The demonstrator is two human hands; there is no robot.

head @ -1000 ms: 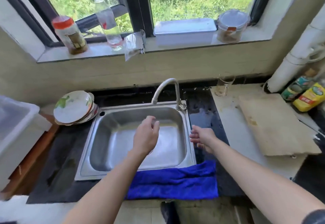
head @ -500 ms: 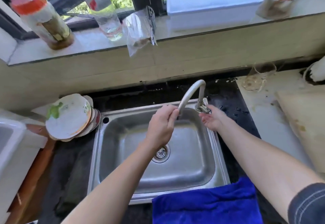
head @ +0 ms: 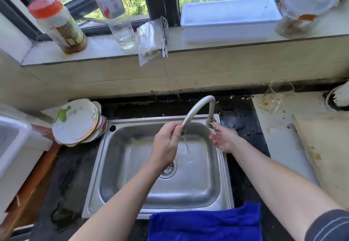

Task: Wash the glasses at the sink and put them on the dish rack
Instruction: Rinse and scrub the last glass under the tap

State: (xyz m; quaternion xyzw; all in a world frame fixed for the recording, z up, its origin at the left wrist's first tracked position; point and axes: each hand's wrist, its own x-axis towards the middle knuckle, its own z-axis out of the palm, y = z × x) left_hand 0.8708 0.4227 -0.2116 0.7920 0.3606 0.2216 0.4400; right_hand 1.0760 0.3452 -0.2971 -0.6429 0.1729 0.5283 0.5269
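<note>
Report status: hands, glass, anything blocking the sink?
Left hand gripping curved metal faucet spout, water running. Right hand open at the tap valve. Dirty clear drinking glass untouched on counter, right. Steel sink basin unobstructed.

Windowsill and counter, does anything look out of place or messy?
The clear plastic bag hangs over the windowsill edge, half off. The glass on the right counter has brownish residue inside, and the cutting board beside it is stained.
</note>
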